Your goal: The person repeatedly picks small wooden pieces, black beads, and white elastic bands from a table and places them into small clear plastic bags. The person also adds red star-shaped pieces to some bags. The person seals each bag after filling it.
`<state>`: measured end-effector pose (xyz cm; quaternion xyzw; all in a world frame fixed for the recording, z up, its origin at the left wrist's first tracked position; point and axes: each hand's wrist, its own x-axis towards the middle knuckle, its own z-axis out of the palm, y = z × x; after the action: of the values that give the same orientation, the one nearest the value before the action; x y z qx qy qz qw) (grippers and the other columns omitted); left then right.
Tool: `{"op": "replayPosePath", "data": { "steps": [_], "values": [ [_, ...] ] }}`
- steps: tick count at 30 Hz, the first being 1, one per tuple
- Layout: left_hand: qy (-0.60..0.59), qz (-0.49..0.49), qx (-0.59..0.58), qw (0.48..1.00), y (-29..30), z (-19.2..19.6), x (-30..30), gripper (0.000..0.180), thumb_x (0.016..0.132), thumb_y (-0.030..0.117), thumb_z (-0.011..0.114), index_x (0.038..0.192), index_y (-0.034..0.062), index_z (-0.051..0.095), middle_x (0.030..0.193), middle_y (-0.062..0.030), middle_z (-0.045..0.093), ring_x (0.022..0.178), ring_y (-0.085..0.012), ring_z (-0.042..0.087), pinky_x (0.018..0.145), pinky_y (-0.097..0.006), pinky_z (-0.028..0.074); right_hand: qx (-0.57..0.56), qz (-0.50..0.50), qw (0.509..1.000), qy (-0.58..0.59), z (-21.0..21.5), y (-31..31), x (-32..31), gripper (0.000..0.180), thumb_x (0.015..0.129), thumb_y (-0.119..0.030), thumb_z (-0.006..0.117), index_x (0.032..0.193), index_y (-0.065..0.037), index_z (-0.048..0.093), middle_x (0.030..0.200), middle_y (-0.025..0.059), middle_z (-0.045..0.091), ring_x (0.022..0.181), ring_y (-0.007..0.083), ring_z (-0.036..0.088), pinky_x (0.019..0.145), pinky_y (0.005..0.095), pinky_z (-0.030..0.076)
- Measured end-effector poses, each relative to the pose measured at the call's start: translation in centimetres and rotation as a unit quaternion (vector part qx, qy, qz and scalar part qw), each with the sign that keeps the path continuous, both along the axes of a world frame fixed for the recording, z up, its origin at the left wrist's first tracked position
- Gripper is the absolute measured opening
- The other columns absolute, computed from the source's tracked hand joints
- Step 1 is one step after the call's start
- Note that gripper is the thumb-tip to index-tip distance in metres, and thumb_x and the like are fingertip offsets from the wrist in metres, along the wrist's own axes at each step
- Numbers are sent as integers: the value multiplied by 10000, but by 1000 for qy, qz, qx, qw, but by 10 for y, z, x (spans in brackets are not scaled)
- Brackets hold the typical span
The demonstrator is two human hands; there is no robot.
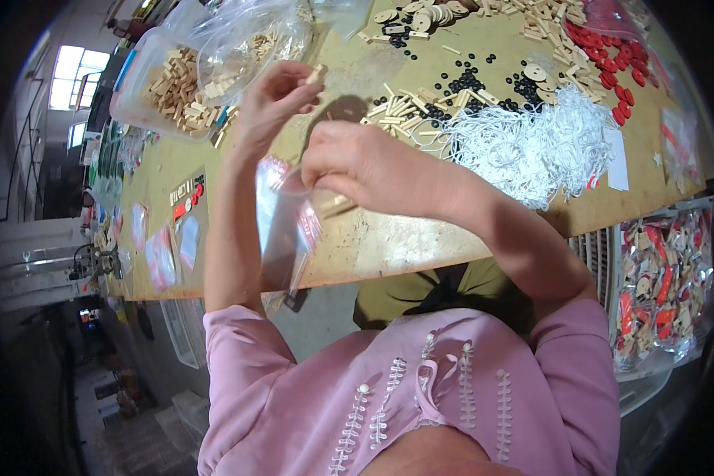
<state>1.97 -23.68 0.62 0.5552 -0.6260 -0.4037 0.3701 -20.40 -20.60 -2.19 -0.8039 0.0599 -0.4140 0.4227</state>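
My left hand (274, 103) is raised over the table, thumb and fingers pinching a small pale wooden block (317, 74). To its lower right, my right hand (353, 165) is closed with its knuckles up, its fingertips at the edge of a clear plastic bag (290, 189). The bag's contents cannot be made out. Under these fingers spreads a pile of clear bags with pinkish-red edges (305, 226). A wooden piece (337, 205) shows on the table just below my right hand.
A clear tub of wooden blocks (174, 87) stands at the far left. Tangled white cords (523, 147), black rings (462, 83), wooden sticks (401, 111) and red pieces (603, 55) cover the right side. Filled bags lie in a crate (662, 285) beside the table.
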Motion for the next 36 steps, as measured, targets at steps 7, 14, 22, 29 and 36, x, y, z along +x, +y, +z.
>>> {"op": "replayPosePath", "data": {
  "steps": [7, 14, 22, 29, 36],
  "values": [
    [-49, -81, 4, 996, 88, 55, 8, 295, 906, 5, 731, 1193, 33, 668, 993, 26, 640, 878, -44, 599, 785, -210, 510, -12, -33, 998, 49, 2, -4, -4, 58, 877, -32, 656, 934, -30, 666, 1080, 109, 645, 962, 275, 659, 837, 352, 528],
    [-64, -8, -73, 995, 98, 65, -4, 303, 927, -13, 690, 1226, 35, 675, 961, 29, 634, 922, -44, 592, 845, -217, 502, -23, 13, 999, 43, -3, 0, -1, 53, 872, -26, 659, 924, -26, 671, 1120, 106, 647, 981, 245, 659, 849, 339, 535],
    [-54, -16, -39, 998, 68, -6, 3, 99, 955, 71, 711, 1032, 8, 719, 939, -7, 710, 866, -71, 623, 788, -240, 513, -22, 194, 981, 5, 4, 29, 4, 74, 836, -30, 673, 903, -12, 698, 922, 133, 692, 847, 301, 691, 785, 377, 547],
    [-250, -6, -40, 967, 11, -39, -76, 265, 846, 208, 811, 1001, 5, 741, 806, -109, 719, 712, -184, 667, 674, -330, 541, -17, 229, 971, 63, 12, 28, -5, 71, 879, -40, 657, 932, 1, 681, 942, 125, 667, 894, 301, 671, 810, 384, 526],
    [-285, -39, 0, 958, -18, -56, -85, 284, 821, 231, 839, 955, 1, 742, 826, -123, 747, 722, -194, 692, 697, -333, 559, -31, 215, 976, 30, 14, 31, -7, 82, 867, -42, 663, 930, 9, 677, 929, 131, 674, 872, 309, 688, 783, 388, 541]
  ]
}}
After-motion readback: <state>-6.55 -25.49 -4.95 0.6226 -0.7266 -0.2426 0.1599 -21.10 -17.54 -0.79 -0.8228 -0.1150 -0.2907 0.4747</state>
